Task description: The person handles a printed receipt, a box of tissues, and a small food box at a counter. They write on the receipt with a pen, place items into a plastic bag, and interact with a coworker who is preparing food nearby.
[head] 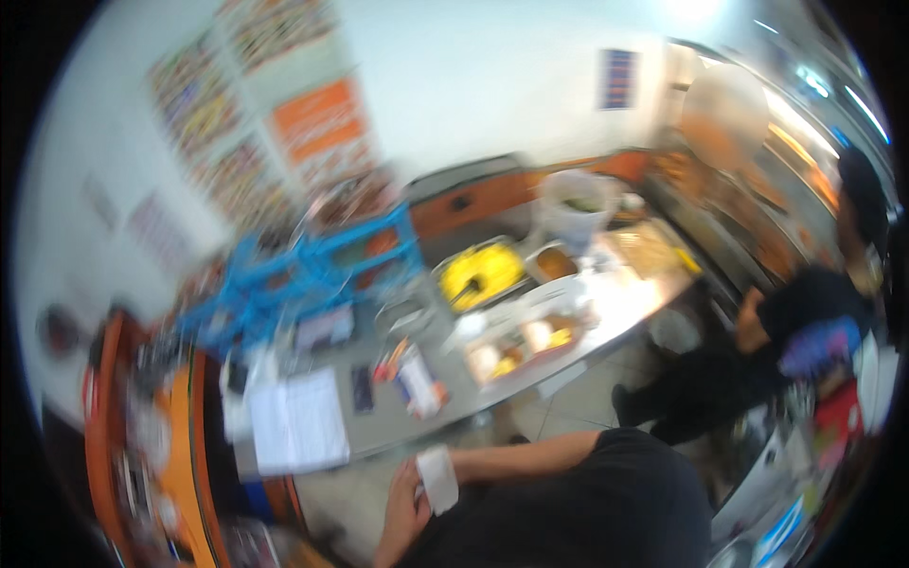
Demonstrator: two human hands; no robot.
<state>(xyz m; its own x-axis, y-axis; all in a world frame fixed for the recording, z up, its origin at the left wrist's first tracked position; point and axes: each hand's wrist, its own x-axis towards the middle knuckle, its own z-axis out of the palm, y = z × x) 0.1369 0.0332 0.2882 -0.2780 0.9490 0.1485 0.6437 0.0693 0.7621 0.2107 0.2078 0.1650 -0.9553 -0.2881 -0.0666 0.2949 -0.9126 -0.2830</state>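
Observation:
The picture is blurred. My left hand point(405, 497) is low in the centre, its fingers bent beside a small white sheet, perhaps paper point(437, 479). From the right, my right forearm reaches to the same sheet, which hides my right hand; which hand grips it cannot be told. Beyond them, a grey counter point(383, 444) bears a stack of white paper point(298, 426), a dark phone-like object point(362, 388) and a white and orange packet point(420, 383). Farther along are open containers of food point(493, 358) and a metal tray of yellow food point(490, 266) with a dark-handled utensil.
Blue plastic crates point(341, 263) stand at the counter's back, near the wall. A container of brown food point(556, 263) sits beside a clear bag-lined tub point(577, 206). At right, a person in dark clothes point(809, 305) is close to the counter's end. Orange shelving point(188, 454) stands at left.

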